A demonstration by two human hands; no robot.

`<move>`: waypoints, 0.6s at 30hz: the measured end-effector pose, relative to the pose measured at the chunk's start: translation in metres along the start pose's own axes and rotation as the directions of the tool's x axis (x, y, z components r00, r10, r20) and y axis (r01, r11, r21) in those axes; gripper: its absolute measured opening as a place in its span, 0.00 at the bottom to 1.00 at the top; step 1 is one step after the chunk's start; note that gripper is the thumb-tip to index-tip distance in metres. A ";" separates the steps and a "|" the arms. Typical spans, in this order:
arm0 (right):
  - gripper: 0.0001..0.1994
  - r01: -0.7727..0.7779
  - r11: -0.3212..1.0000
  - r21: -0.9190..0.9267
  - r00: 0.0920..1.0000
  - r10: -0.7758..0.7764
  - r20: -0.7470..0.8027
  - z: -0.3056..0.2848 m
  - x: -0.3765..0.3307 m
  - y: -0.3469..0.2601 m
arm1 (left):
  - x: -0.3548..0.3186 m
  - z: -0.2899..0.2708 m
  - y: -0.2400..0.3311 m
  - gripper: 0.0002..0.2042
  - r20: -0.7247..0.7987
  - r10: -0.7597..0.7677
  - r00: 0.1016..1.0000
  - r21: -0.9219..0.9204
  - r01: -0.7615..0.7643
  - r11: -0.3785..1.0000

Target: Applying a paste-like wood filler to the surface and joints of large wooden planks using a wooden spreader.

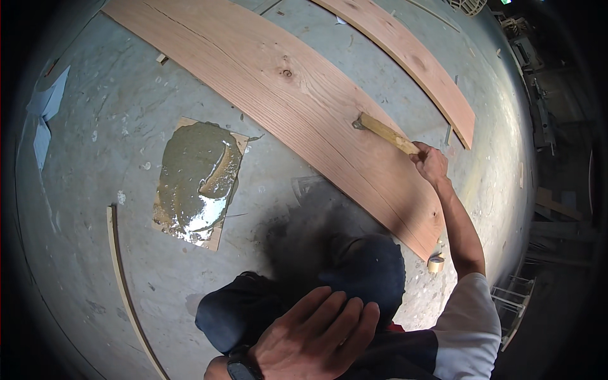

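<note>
My right hand (432, 163) is closed around one end of a flat wooden stick (387, 134). Grey-green paste (358, 122) coats the stick's far tip, which meets the face of a long reddish wooden plank (329, 126). The plank lies diagonally in front of me, with a knot (287, 73) and long dark cracks in its grain. Over my knees is my left hand (310, 335), back upward, fingers stretched out and holding nothing visible. Left of the plank, a thick wet pool of the same paste (187, 152) covers most of a thin board (217, 239).
A second reddish plank (418, 57) lies beyond the first, at the upper right. A roll of tape (436, 263) sits by the near plank's end. On the left are a narrow wooden strip (120, 259) and white paper (47, 107) on the concrete floor (114, 158).
</note>
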State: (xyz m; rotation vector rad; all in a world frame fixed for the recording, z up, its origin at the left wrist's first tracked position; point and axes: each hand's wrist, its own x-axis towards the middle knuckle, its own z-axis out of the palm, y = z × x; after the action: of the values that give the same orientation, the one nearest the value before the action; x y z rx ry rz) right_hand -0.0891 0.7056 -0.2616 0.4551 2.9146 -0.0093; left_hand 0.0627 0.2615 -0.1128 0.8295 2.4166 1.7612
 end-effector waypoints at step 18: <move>0.16 0.204 0.944 -0.260 0.918 -0.277 -0.284 0.016 -0.026 0.000 | 0.007 0.002 -0.004 0.16 0.022 -0.007 1.000 0.002 0.007 1.000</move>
State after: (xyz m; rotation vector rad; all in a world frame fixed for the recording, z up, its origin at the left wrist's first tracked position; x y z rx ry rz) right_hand -0.0618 0.6973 -0.2726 0.0568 3.2125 0.3928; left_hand 0.0556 0.2652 -0.1145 0.8355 2.4053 1.7385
